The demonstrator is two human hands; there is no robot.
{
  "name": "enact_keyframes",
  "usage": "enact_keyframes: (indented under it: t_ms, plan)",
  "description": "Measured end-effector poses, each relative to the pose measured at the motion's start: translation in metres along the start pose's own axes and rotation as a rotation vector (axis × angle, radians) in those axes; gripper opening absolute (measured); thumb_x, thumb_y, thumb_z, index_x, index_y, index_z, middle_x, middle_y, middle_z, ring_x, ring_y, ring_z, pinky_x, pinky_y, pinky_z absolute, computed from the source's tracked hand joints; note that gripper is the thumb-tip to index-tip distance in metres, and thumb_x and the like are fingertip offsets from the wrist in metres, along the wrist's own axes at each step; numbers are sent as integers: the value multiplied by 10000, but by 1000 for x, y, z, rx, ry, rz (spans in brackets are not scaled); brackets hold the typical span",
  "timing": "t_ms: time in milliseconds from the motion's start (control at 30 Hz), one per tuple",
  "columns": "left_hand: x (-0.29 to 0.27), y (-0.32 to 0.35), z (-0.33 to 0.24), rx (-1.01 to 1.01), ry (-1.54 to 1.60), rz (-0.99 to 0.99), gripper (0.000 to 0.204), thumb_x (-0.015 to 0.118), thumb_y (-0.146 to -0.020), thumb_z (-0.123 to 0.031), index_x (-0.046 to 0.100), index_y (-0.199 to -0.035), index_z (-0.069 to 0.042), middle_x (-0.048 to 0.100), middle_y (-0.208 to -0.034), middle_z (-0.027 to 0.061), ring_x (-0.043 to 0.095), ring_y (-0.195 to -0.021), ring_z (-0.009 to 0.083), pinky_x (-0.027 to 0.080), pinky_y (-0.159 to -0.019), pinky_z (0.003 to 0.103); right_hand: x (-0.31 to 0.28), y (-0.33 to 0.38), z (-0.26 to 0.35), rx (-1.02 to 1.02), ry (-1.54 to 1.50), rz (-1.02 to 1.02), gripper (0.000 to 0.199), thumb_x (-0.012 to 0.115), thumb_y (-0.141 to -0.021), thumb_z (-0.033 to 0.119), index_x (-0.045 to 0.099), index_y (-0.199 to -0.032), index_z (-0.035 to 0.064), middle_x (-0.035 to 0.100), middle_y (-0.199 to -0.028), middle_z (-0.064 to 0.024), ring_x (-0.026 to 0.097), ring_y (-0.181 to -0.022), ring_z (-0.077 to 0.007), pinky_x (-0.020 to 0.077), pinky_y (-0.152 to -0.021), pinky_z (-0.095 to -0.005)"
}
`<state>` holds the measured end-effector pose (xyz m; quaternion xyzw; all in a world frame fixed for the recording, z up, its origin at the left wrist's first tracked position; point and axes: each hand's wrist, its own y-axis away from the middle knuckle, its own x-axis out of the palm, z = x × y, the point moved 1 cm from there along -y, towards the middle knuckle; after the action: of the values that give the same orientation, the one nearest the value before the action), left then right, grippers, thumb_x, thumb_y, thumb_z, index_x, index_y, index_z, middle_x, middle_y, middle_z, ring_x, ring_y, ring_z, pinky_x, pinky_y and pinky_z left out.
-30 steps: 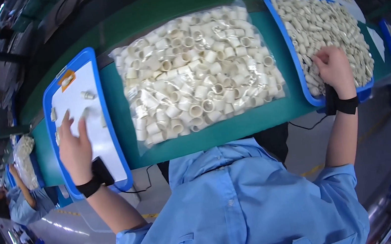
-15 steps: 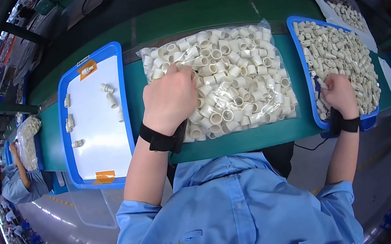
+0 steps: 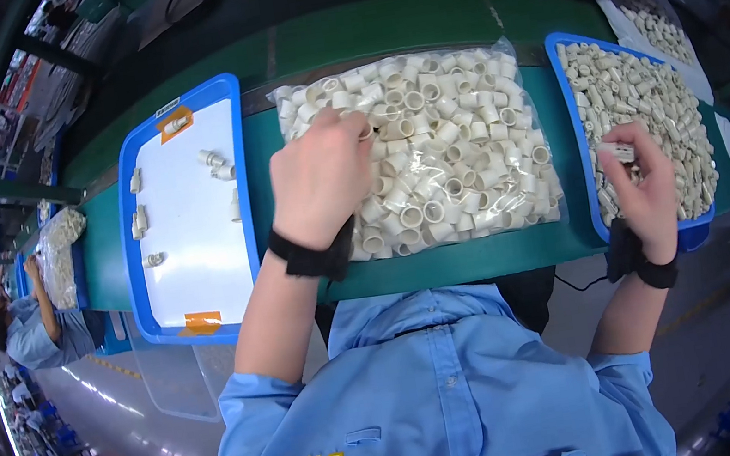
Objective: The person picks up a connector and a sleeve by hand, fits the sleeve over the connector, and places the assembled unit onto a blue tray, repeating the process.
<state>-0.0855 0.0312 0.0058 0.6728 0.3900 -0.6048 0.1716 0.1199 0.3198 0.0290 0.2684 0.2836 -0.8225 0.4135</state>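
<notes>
A clear plastic bag (image 3: 459, 168) full of short white plastic sleeves lies in the middle of the bench. Over its left part is my left hand (image 3: 321, 183), fingers curled in; what they hold, if anything, is hidden. To the right stands a blue tray (image 3: 586, 150) heaped with small off-white plastic connectors (image 3: 644, 86). Just above that heap my right hand (image 3: 653, 187) pinches one off-white connector (image 3: 620, 152) between thumb and fingers. Black bands circle both wrists.
On the left, a blue tray (image 3: 135, 260) lined with white paper (image 3: 192, 224) holds several loose parts (image 3: 210, 157) and orange tape (image 3: 202, 322). Another person (image 3: 37, 321) in blue works beside a bag (image 3: 63, 256) at the far left. The bench (image 3: 463, 261) is green.
My right hand has lifted from the heap with a connector, which now shows between its fingers. My left hand stays at the bag, its fingers still curled. The view has shifted slightly.
</notes>
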Motion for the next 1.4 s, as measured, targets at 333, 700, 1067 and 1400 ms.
enact_keyframes:
  t_ms: [333,700,1067,1400]
  plan:
    - [-16,66,-27,191,896,-170,280,801,-754,29,631,-973,-10,702,-1074,127,652,-754,131,515,-626,231,62,29,97,-316,-424,301,241,704,-734,-70,682,-966,-11,678,-819,-108,623,-727,-190,464,-647,-284]
    - [-32,69,-32,200,991,-211,395,823,-710,23,718,-1088,-25,694,-965,89,606,-692,116,471,-579,224,86,39,106,-698,-612,145,397,804,-646,-34,690,-1026,-31,678,-780,-140,671,-653,-240,529,-554,-303]
    - [-30,76,-43,68,1109,-41,360,647,-788,104,704,-1124,-12,709,-967,78,671,-754,121,519,-629,224,94,42,108,-825,-481,23,368,799,-674,-27,694,-1026,-37,682,-896,-139,696,-714,-265,563,-567,-333]
    - [-30,78,-40,-9,1176,102,320,573,-866,85,660,-1166,13,683,-884,61,632,-658,74,487,-561,200,97,44,110,-835,-509,-46,374,815,-667,-16,696,-1021,-34,678,-907,-135,705,-746,-267,581,-581,-333]
